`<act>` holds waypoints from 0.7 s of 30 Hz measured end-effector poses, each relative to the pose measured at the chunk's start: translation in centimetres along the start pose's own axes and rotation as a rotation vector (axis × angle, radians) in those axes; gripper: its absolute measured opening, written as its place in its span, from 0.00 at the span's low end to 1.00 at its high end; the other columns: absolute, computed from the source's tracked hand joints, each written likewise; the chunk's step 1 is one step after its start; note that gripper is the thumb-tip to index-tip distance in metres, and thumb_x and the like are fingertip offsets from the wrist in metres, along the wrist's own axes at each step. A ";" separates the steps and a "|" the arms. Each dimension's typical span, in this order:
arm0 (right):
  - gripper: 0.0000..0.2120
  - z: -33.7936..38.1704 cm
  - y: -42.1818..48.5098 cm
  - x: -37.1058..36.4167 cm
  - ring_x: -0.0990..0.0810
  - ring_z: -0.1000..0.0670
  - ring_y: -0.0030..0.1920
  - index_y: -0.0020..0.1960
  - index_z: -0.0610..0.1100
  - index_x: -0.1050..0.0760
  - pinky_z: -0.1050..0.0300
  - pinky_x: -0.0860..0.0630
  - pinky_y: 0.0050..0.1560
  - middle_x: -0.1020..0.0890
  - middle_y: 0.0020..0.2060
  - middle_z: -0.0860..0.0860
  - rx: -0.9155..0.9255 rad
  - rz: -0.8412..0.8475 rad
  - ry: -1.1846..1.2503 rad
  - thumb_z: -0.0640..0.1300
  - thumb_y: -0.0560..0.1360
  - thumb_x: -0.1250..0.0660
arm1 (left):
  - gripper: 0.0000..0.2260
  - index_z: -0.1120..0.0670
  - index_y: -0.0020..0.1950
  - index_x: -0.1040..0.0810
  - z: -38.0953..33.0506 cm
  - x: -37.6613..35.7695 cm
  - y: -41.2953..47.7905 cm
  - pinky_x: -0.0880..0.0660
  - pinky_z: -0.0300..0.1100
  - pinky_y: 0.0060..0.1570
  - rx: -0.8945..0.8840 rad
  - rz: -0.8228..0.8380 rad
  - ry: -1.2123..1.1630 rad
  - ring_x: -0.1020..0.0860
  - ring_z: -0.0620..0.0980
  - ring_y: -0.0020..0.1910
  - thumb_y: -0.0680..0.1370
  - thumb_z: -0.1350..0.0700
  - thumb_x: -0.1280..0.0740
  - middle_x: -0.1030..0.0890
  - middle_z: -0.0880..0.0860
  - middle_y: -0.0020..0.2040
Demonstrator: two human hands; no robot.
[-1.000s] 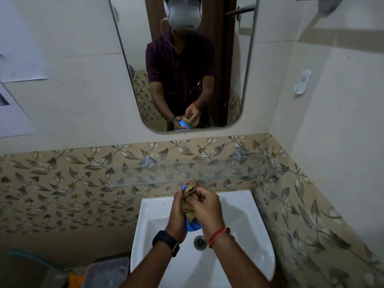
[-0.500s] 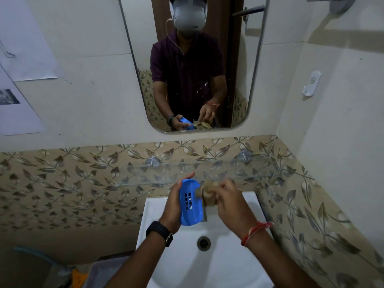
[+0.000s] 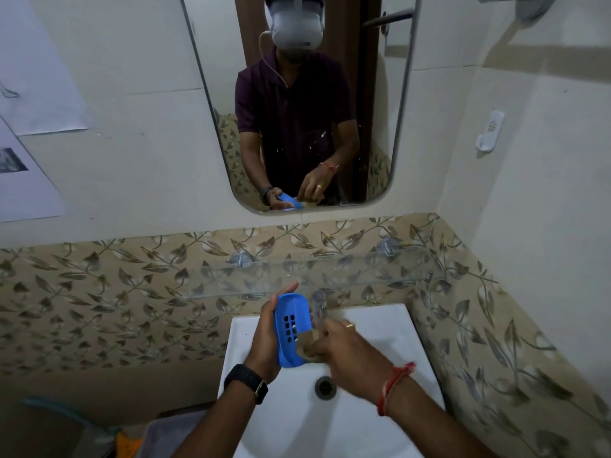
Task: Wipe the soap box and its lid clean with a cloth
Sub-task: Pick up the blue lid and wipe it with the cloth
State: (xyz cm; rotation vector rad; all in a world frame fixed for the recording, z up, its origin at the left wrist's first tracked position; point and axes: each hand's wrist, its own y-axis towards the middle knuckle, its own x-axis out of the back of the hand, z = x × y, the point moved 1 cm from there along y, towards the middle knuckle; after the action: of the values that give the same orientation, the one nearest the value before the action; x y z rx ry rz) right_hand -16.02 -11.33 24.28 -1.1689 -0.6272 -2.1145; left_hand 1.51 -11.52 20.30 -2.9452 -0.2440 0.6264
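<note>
- Cream bathroom wall tiles are giving way to one band of beige leaf-patterned tile [image 3: 109, 292] running behind one white ceramic washbasin [image 3: 380, 424], with one round drain [image 3: 325, 387] showing in its bowl.
- One clear glass shelf [image 3: 363, 276] is sitting on two clear brackets above the basin, and one rounded wall mirror [image 3: 297, 104] is hanging higher up, reflecting the person in a dark shirt.
- Two sheets of paper [image 3: 39, 77] are sticking to the wall at the left, and one white plastic hook [image 3: 490, 129] is sitting on the right wall.
- One blue plastic soap box with a grid of drain slots [image 3: 291, 328] is being held upright over the basin, just in front of the tap [image 3: 318, 305], its hollow side facing right.
- Two hands are working: the left hand [image 3: 264, 338], with one black watch [image 3: 246, 382] on its wrist, is wrapping around the back and long edge of the box, thumb stretching over the top end.
- One brownish crumpled cloth [image 3: 305, 350] is pressing against the lower inner part of the box.
- Right hand [image 3: 350, 352] is closing on that cloth, fingers curled; one gold ring [image 3: 348, 324] and one red thread bracelet [image 3: 393, 383] are showing on it, and it is blurred.
</note>
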 end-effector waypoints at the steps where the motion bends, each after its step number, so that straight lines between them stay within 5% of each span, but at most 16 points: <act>1: 0.20 -0.4 0.1 0.8 0.27 0.42 0.56 0.60 0.47 0.20 0.51 0.27 0.56 0.25 0.56 0.43 -0.024 -0.041 0.002 0.32 0.74 0.39 | 0.25 0.45 0.70 0.23 0.0 -0.1 -0.3 0.20 0.50 0.45 0.000 0.016 -0.035 0.19 0.54 0.42 0.78 0.36 0.41 0.17 0.57 0.47; 5: 0.16 0.3 1.9 3.1 0.26 0.47 0.47 0.56 0.46 0.19 0.54 0.23 0.50 0.28 0.46 0.47 -0.077 -0.384 0.040 0.32 0.75 0.37 | 0.25 0.47 0.70 0.23 0.5 -0.6 -0.6 0.22 0.52 0.49 0.027 0.014 -0.071 0.20 0.57 0.48 0.79 0.37 0.44 0.19 0.62 0.58; 9: 0.08 3.1 3.1 0.9 0.24 0.49 0.49 0.54 0.46 0.24 0.54 0.21 0.51 0.28 0.51 0.46 -0.129 -0.318 0.035 0.37 0.77 0.38 | 0.26 0.46 0.70 0.22 0.7 -1.0 -0.5 0.18 0.50 0.49 0.059 0.039 -0.092 0.17 0.56 0.53 0.78 0.37 0.44 0.17 0.60 0.61; 13: 0.15 3.1 1.6 -1.3 0.27 0.40 0.60 0.61 0.41 0.24 0.46 0.28 0.58 0.26 0.60 0.42 -0.154 -0.126 -0.044 0.34 0.75 0.37 | 0.24 0.46 0.68 0.20 -0.7 -0.1 -0.2 0.19 0.51 0.46 0.003 -0.004 -0.138 0.18 0.56 0.46 0.77 0.37 0.42 0.17 0.60 0.51; 17: 0.14 2.3 0.3 0.9 0.25 0.55 0.46 0.52 0.44 0.17 0.70 0.31 0.47 0.23 0.47 0.47 -0.016 -0.122 0.080 0.33 0.75 0.38 | 0.24 0.47 0.71 0.24 -0.5 0.9 -0.3 0.18 0.52 0.47 0.024 0.024 -0.262 0.16 0.56 0.45 0.79 0.38 0.41 0.15 0.60 0.50; 19: 0.17 1.5 -0.1 3.1 0.22 0.58 0.38 0.46 0.46 0.15 0.75 0.30 0.38 0.23 0.41 0.49 -0.148 -0.264 0.185 0.31 0.76 0.40 | 0.25 0.47 0.72 0.24 -0.7 1.3 -0.3 0.18 0.51 0.47 0.057 0.040 -0.344 0.16 0.56 0.46 0.80 0.38 0.43 0.15 0.60 0.51; 21: 0.17 1.3 0.2 4.6 0.23 0.62 0.40 0.51 0.48 0.16 0.80 0.31 0.37 0.26 0.44 0.51 -0.254 -0.445 0.190 0.31 0.76 0.39 | 0.26 0.48 0.73 0.25 -0.9 1.4 -0.3 0.18 0.51 0.46 0.075 0.055 -0.366 0.16 0.57 0.46 0.81 0.38 0.45 0.15 0.60 0.51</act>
State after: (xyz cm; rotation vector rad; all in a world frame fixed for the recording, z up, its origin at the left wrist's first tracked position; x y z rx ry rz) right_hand -17.04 -11.97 28.90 -1.0064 -0.5822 -2.7113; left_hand 3.10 -11.04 20.63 -2.7540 -0.1674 1.1552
